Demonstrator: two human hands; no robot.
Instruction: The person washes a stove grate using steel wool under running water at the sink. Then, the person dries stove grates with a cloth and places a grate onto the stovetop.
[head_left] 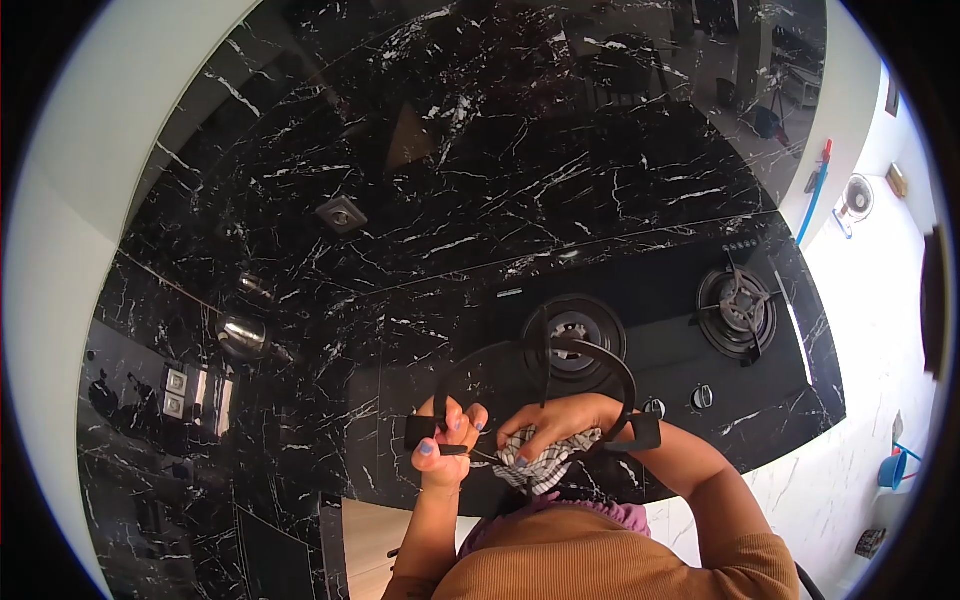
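My left hand [452, 440] is closed around the left side of a black pan support [622, 376], a ring with prongs from a gas hob. The support is raised in front of my body, above the hob's front edge. My right hand [565, 418] grips a black-and-white checked cloth [540, 468], bunched inside the ring near its lower side. Whether the cloth is pressed against the metal there is hidden by my fingers. Behind the ring lies the left burner [573, 335], with no support on it.
A black glass gas hob [650, 345] is set into the marbled black counter [330, 370]. Its right burner [742, 305] carries a support. Two knobs [703, 397] sit along the front. A shiny metal object [242, 335] and wall sockets [175, 392] are at the left.
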